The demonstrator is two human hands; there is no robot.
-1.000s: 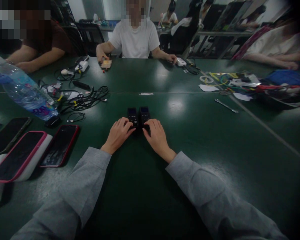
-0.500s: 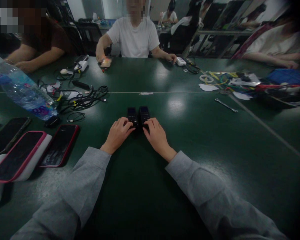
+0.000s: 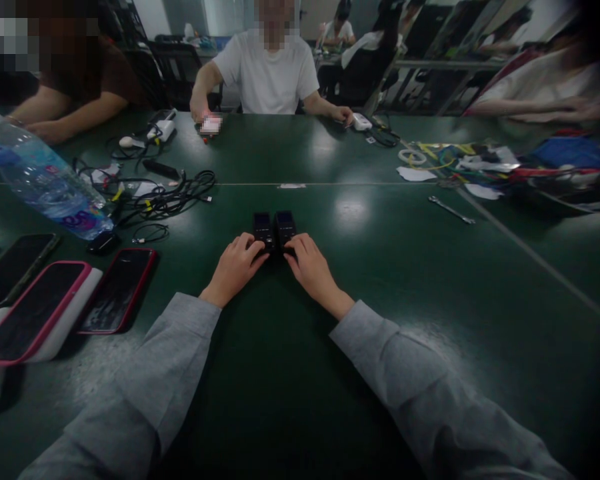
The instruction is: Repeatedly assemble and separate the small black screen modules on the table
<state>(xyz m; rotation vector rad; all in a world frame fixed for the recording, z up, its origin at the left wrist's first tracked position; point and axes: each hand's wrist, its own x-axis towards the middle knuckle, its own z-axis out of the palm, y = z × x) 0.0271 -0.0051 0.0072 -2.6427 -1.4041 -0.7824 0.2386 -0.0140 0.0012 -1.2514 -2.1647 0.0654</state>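
Two small black devices with dark screens lie side by side on the green table, the left device touching the right device. My left hand rests behind the left one, fingers curled, with fingertips pressing on its near end. My right hand lies the same way on the right one's near end. Grey sleeves cover both my forearms.
A plastic water bottle lies at left beside tangled black cables. Several phones sit at the near left edge. A wrench and a cluttered pile are at right. A person in a white shirt sits opposite; other people sit around.
The two devices and my hands have shifted very slightly to the left and away from me. The person opposite has moved a hand a little.
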